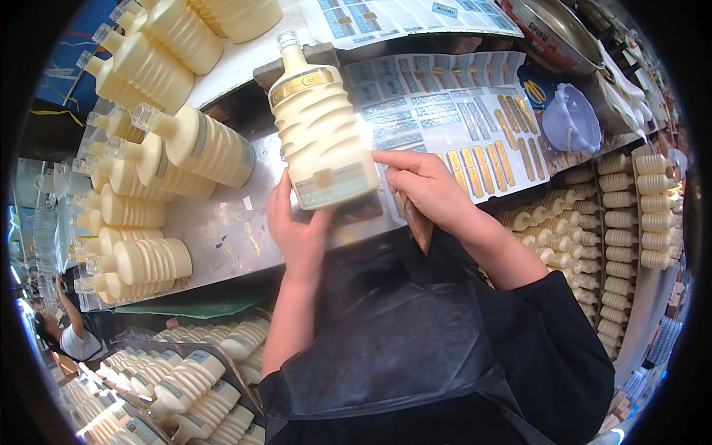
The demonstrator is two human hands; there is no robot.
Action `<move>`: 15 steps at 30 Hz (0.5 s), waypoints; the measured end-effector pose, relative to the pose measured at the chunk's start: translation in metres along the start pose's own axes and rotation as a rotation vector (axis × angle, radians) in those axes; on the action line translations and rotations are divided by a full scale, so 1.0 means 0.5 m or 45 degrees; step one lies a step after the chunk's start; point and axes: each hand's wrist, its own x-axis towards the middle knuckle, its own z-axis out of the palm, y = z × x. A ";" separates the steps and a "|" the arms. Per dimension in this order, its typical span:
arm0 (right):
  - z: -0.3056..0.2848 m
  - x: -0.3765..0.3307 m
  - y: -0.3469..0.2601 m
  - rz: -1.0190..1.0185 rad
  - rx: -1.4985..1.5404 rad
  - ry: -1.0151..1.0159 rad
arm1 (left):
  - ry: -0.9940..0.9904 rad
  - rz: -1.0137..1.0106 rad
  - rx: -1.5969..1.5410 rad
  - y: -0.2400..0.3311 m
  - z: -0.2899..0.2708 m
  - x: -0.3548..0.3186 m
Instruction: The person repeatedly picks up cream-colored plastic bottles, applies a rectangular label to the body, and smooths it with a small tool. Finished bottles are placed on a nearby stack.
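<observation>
Left hand [299,231]: grip pinching base of cream bottle [315,133]; right hand [436,191]: grip round flat brown tool [420,226], forefinger at lower label [341,183]; sticker sheet [463,119] on table [222,231]

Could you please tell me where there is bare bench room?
The bench is open between the standing bottles and the left hand, bar a white scrap and marks. Crowded: the bottle-packed left end and the label sheet at right.
</observation>
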 end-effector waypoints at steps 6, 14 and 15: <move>0.003 0.012 0.044 -0.024 0.036 0.039 | -0.097 0.078 -0.290 -0.018 0.000 -0.009; 0.021 0.023 0.051 0.049 -0.188 0.088 | -0.016 -0.248 -0.825 0.021 0.027 -0.005; 0.023 0.021 0.051 0.056 -0.175 0.097 | -0.014 -0.245 -0.854 0.017 0.030 -0.006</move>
